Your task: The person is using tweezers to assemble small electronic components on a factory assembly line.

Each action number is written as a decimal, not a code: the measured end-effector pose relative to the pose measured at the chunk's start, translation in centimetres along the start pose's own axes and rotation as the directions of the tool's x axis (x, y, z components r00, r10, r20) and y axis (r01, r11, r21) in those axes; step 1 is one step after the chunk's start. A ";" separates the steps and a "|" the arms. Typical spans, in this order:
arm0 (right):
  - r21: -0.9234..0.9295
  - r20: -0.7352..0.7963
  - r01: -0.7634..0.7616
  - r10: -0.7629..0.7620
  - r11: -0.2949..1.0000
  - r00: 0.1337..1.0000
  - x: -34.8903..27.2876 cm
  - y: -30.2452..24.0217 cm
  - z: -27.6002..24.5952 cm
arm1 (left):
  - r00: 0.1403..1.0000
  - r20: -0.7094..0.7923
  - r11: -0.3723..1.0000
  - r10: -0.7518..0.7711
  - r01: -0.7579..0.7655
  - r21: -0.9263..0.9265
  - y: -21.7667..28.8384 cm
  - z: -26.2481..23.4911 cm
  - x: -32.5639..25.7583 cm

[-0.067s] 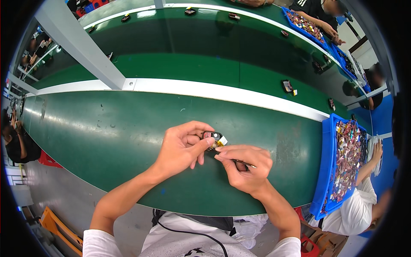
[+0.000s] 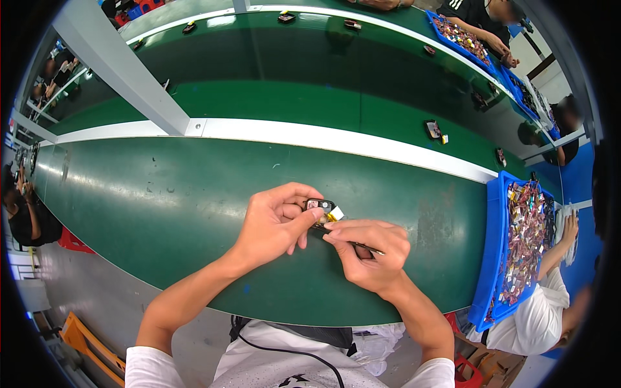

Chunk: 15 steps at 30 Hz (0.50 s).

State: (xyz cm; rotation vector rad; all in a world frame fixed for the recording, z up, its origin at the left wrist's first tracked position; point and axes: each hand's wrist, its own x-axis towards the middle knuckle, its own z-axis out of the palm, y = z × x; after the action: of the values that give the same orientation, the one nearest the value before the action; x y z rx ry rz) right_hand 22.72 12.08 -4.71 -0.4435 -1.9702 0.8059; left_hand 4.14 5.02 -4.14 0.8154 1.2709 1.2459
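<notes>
Barely shifted since the earlier frame: both hands at the same spot over the near edge of the green worktop [image 2: 162,194], the small black part at most a touch more exposed between the fingertips. Left hand [image 2: 275,223] curled around the small black part [image 2: 319,208], thumb and fingers pinching it from the left, lifted just above the worktop. Right hand [image 2: 369,252] just beside it, fingers pressed together on a thin dark tool [image 2: 369,247], seemingly tweezers, index fingertip touching the part's near-right corner next to a small yellow tab [image 2: 336,213]. Likely light and stiff, that part, a small electronic piece with a pale square face; probably fragile at the tab and the face, so best held by its black sides, as the left grip does now. Slippery enough, perhaps, to twist out of a loose pinch. Blue tray [image 2: 490,258] of shiny mixed pieces at the right edge of the worktop, another person's hand [image 2: 570,226] at its far-right side. White rail [image 2: 323,137] across the middle, further small black parts well apart on the far belt. Second blue tray [image 2: 453,40] at the far right, with other people at work there.
</notes>
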 end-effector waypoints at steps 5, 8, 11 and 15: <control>-0.035 0.019 0.037 -0.036 0.999 0.999 -0.2 0.3 0.1 | 1.000 -0.023 1.000 -0.021 0.021 0.019 0.1 0.2 0.0; -0.047 0.047 0.050 -0.048 0.998 0.998 -0.2 0.2 -0.1 | 0.999 -0.028 0.998 -0.032 0.033 0.055 0.3 0.4 0.0; -0.062 0.066 0.074 -0.070 0.995 0.995 -0.1 0.3 -0.3 | 0.999 -0.036 0.995 -0.027 0.030 0.096 0.3 0.5 -0.1; -0.018 -0.061 0.089 -0.090 0.996 0.994 0.4 0.4 0.1 | 0.990 -0.117 0.996 0.073 -0.065 0.067 0.5 0.0 1.0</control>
State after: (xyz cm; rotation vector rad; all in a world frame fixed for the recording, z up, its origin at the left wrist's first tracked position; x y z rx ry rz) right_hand 22.46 12.58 -4.80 -0.3814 -1.9257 0.7129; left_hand 3.84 6.12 -3.92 0.8464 1.3941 1.3320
